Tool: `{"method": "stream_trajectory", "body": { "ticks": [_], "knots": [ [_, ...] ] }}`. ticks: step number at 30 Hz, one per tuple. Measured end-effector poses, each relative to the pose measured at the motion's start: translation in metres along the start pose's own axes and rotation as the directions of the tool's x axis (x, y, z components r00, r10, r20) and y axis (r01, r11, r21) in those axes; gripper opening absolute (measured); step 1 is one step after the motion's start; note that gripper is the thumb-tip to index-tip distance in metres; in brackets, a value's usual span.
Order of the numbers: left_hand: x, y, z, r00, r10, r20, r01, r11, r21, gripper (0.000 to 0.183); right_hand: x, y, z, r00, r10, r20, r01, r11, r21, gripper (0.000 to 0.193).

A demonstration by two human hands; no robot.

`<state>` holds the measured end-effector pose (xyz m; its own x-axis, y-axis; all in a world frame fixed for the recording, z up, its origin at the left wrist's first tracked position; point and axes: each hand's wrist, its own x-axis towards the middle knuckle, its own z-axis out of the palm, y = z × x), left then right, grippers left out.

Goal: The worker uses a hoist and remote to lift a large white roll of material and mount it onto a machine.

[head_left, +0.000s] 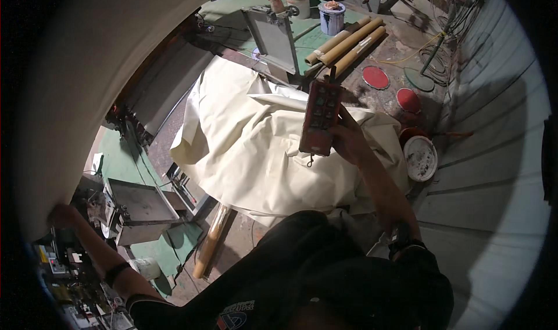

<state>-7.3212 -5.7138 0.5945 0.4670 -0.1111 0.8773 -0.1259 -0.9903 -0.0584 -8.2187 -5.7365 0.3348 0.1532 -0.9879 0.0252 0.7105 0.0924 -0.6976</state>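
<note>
Person's hands well apart: right hand point(349, 139) was wrapped around a red push-button control box point(321, 119), held up over the crumpled cream sheet point(261, 161). Left hand point(63, 216) was far to the left of that sheet, at the edge of a large pale surface point(81, 97); whether it gripped, I could not tell. Cardboard tubes point(351, 42) lay beyond the sheet, a white bucket point(298, 3) farther back.
</note>
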Motion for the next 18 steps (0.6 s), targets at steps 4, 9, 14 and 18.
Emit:
{"method": "stream_trajectory", "body": {
  "ticks": [4,9,14,18],
  "knots": [
    [0.009,-0.039,-0.023,0.926,0.353,-0.134,-0.269,0.865,0.425,0.053,-0.003,0.003,0.011,1.0,-0.022,0.016,0.022,0.999,-0.045,0.076],
    [0.034,-0.069,0.008,0.925,0.249,-0.287,-0.123,0.911,0.395,0.059,0.008,0.031,0.002,0.999,0.027,-0.019,-0.026,0.997,0.068,0.081],
    [0.003,-0.016,0.029,0.978,0.208,-0.006,-0.19,0.906,0.377,0.057,0.005,0.044,0.004,0.999,0.015,-0.036,-0.016,1.0,-0.022,0.073],
    [0.028,-0.081,0.119,0.923,-0.178,-0.341,0.022,0.91,-0.414,0.055,0.022,0.066,0.01,0.997,0.017,0.071,-0.02,0.999,0.04,0.075]
  ]
}}
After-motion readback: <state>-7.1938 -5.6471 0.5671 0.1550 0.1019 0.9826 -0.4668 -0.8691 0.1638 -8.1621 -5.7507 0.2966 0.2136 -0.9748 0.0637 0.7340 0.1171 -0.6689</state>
